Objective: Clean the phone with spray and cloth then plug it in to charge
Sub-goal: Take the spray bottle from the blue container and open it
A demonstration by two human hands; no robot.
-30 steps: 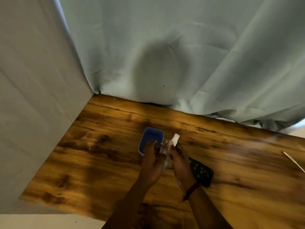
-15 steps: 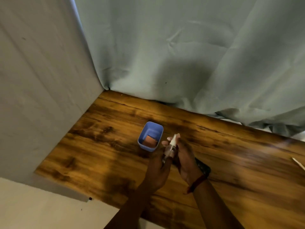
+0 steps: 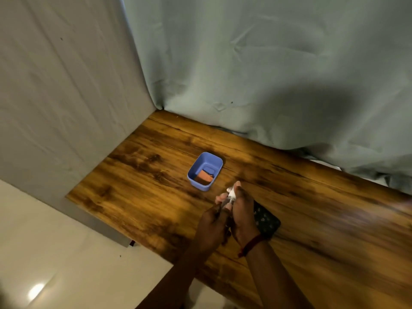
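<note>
A person stands at a wooden table (image 3: 312, 219) with a dark-streaked, amber grain, both bare forearms reaching in from the near edge. The two hands meet above the tabletop, close together, around a small clear spray bottle with a white nozzle (image 3: 230, 194). The left hand (image 3: 211, 224) curls around the lower part of the bottle, fingers closed on it. The right hand (image 3: 242, 210) wraps the upper part, with a fingertip up beside the white nozzle; whether it is pressing the nozzle cannot be told. A thin dark red thread band (image 3: 250, 244) circles the right wrist.

Just beneath and to the right of the right hand, a dark phone with a pale dotted pattern (image 3: 266, 219) lies flat on the table, partly hidden by the hand.

Farther away and a little to the left of the hands sits a small blue rectangular plastic tub (image 3: 204, 186), apart from them. Inside it lies a folded orange cloth (image 3: 204, 175), with something dark beside it that is too small to make out.

A pale grey-green fabric curtain (image 3: 267, 74) hangs along the far side of the table, and a paler sheet (image 3: 62, 97) hangs on the left. A glossy light floor (image 3: 55, 264) shows at the near left.
</note>
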